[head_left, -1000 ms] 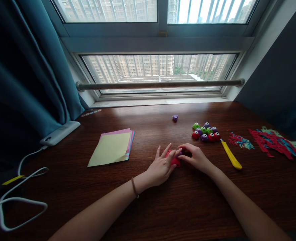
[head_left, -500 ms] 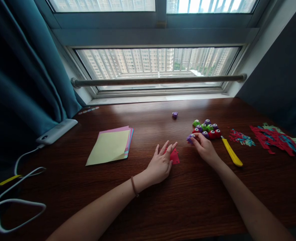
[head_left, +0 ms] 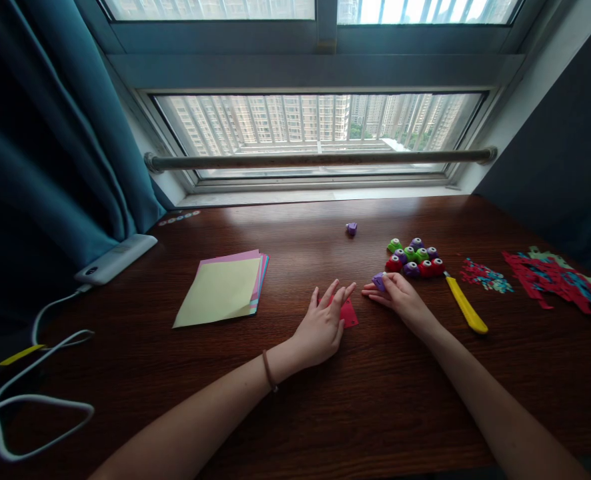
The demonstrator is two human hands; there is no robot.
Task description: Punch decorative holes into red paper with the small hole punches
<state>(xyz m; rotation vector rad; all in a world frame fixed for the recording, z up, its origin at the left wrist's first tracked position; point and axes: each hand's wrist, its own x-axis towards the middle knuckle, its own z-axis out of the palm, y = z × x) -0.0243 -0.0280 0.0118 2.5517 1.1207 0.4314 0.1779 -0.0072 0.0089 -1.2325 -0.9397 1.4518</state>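
Note:
My left hand (head_left: 323,325) lies with spread fingers over a small red paper (head_left: 348,313), which is partly hidden beneath it. To its right, my right hand (head_left: 404,301) grips a small purple punch (head_left: 378,281) between thumb and fingers. Just beyond that hand, several red, green and purple punches (head_left: 409,254) stand in a cluster. One more purple punch (head_left: 351,229) sits alone farther back. A cutter with a yellow handle (head_left: 466,307) lies right of my right hand.
A stack of coloured paper (head_left: 218,290) rests at the left. Small punched bits (head_left: 485,276) and cut paper strips (head_left: 558,277) lie at the right. A white device (head_left: 116,259) with a looping cable is by the curtain, and a metal rail (head_left: 320,160) crosses the window.
My right hand has drawn the purple punch slightly away from the cluster, toward me. My left hand stays over the red paper. The view has shifted slightly.

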